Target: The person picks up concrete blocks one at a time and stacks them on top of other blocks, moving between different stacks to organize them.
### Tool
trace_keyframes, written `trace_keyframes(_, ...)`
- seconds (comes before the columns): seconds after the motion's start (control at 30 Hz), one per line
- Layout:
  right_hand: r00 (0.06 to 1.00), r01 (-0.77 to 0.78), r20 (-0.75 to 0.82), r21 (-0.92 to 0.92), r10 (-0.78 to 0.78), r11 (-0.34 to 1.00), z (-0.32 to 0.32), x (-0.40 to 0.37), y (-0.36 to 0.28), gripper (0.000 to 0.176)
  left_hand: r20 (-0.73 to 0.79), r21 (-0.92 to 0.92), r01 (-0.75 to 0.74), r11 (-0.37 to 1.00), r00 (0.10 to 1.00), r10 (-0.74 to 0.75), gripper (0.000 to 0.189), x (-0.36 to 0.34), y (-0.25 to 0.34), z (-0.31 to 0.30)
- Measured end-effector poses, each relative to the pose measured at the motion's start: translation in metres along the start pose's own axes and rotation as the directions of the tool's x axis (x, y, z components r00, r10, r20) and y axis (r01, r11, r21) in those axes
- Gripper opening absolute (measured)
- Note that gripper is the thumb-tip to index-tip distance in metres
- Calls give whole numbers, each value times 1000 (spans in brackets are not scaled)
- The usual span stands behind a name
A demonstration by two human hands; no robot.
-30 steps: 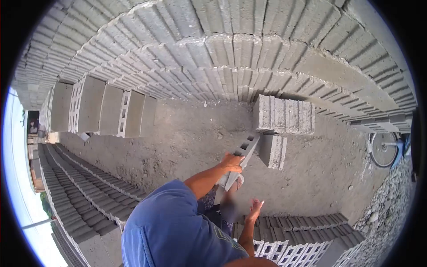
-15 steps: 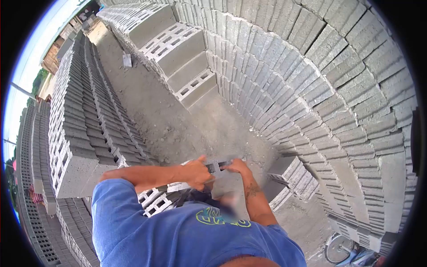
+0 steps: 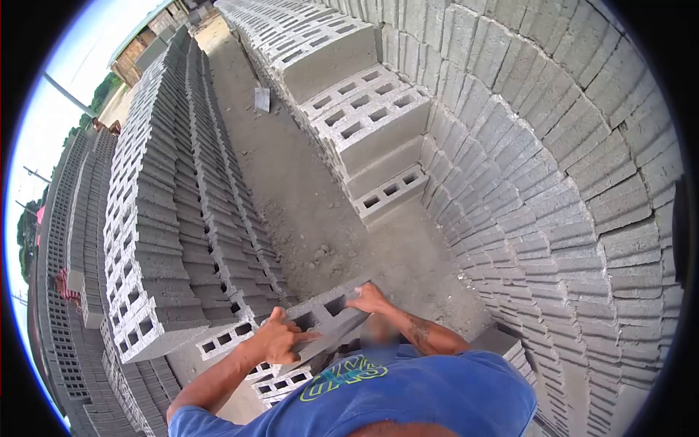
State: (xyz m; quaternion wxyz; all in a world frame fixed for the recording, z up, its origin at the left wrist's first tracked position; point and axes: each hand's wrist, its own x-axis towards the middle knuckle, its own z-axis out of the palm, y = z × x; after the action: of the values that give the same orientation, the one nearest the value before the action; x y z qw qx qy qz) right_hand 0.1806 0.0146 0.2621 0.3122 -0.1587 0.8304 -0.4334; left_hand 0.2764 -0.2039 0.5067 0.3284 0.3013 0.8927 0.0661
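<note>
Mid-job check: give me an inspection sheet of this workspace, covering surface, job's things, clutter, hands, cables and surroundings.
Surface: bare dirt ground, uneven and dusty.
Job's things: one hollow block, held up in front of the shirt, tilted.
Clutter: loose crumbs on the ground; a pale flat piece farther along the aisle.
Hands: left hand and right hand grip the block near opposite ends.
Cables: nothing seen.
Surroundings: stacked row left, tall block wall right.

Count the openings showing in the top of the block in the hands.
2: one opening near the right hand, another beside the left hand. The left hand covers part of the block, so more may be hidden.
</note>
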Motion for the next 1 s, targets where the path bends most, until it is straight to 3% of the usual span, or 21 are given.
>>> trace_keyframes(0.03, 998, 56, -42, -17, -56, 998, -24, 22, -21, 53, -94, 3, 2, 1000, 996, -2, 70, -2, -9, -12)
trace_keyframes(0.07, 995, 99, 6, -85, -99, 991, -66, 35, -58, 55, -86, 3, -5, 1000, 996, 6, 70, -4, -12, -32)
trace_keyframes(0.1, 976, 172, -116, -107, -184, 979, -91, 54, -77, 52, -176, 52, 22, 998, 984, -13, 69, -3, -13, -59)
trace_keyframes(0.13, 979, 175, -72, -177, -190, 969, -126, 72, -106, 50, -267, 97, 58, 994, 963, -30, 69, -1, -19, -84)
trace_keyframes(0.2, 934, 264, -173, -257, -313, 930, -195, 101, -164, 49, -440, 49, 54, 997, 898, -27, 72, 4, -39, -134)
trace_keyframes(0.27, 936, 229, -169, -372, -308, 900, -270, 125, -230, 49, -578, 123, 62, 990, 816, 21, 77, 18, -67, -188)
trace_keyframes(0.4, 861, 277, -266, -470, -434, 838, -389, 208, -304, 48, -707, 95, 146, 985, 706, -36, 84, 71, -143, -295)
trace_keyframes(0.47, 780, 260, -340, -588, -526, 766, -435, 265, -316, 45, -671, 65, 234, 970, 730, -131, 86, 110, -191, -339)
trace_keyframes(0.53, 824, 178, -327, -627, -464, 759, -475, 310, -325, 43, -657, 115, 199, 973, 750, -76, 81, 154, -239, -373)
trace_keyframes(0.6, 865, 85, -337, -629, -370, 772, -507, 360, -323, 38, -615, 100, 218, 971, 780, -112, 82, 200, -289, -400)
trace_keyframes(0.67, 855, 30, -387, -625, -344, 780, -525, 416, -302, 35, -698, 125, 156, 980, 716, -25, 84, 247, -341, -407)
trace_keyframes(0.73, 870, -15, -397, -615, -293, 789, -531, 456, -280, 36, -634, 67, 147, 987, 770, -71, 86, 287, -377, -408)
trace_keyframes(0.8, 849, -2, -411, -632, -333, 775, -531, 478, -263, 48, -753, -12, 190, 982, 644, -134, 86, 317, -397, -398)
trace_keyframes(0.83, 803, 11, -453, -638, -386, 770, -529, 484, -259, 51, -788, 1, 145, 989, 609, -88, 85, 322, -404, -396)
trace_keyframes(0.87, 802, -26, -476, -631, -360, 776, -528, 485, -259, 51, -754, 37, 185, 982, 651, -94, 79, 324, -410, -396)
trace_keyframes(0.97, 831, -23, -446, -623, -332, 782, -527, 486, -261, 51, -765, 23, 153, 988, 639, -81, 76, 325, -412, -397)
trace_keyframes(1.0, 802, -18, -469, -639, -371, 769, -526, 487, -257, 47, -785, 59, 143, 988, 618, -42, 77, 325, -415, -395)
